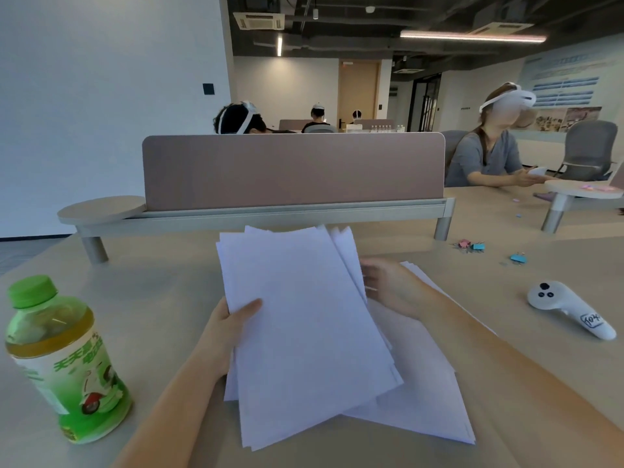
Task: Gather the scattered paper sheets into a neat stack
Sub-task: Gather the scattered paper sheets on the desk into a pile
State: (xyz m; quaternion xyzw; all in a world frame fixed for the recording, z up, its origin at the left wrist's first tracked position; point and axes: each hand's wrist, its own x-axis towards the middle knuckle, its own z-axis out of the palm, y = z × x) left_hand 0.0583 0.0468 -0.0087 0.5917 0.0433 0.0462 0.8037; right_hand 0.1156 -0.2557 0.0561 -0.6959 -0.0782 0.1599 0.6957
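The left hand [233,327] reaches in from the lower left with the forearm angled up toward the centre of the desk [152,298]. Its thumb lies flat on the top face of the held sheets [304,325], near their left edge; the fingers are hidden beneath the paper, so the hand is clamped on this bundle. The bundle is loosely fanned, with several corners offset at its far end, and it is tilted so its far end points away from the person.

The right hand [393,290] enters from the lower right, forearm crossing over the lower sheets [425,400] that lie flat on the desk. The palm faces left, fingers extended and slightly spread, fingertips at the right edge of the held bundle. Whether they touch the edge cannot be told; the hand grips nothing.

A green-capped bottle [64,363] stands upright at the left. A white controller [567,309] lies at the right, well apart from the paper, with binder clips [472,246] beyond it.
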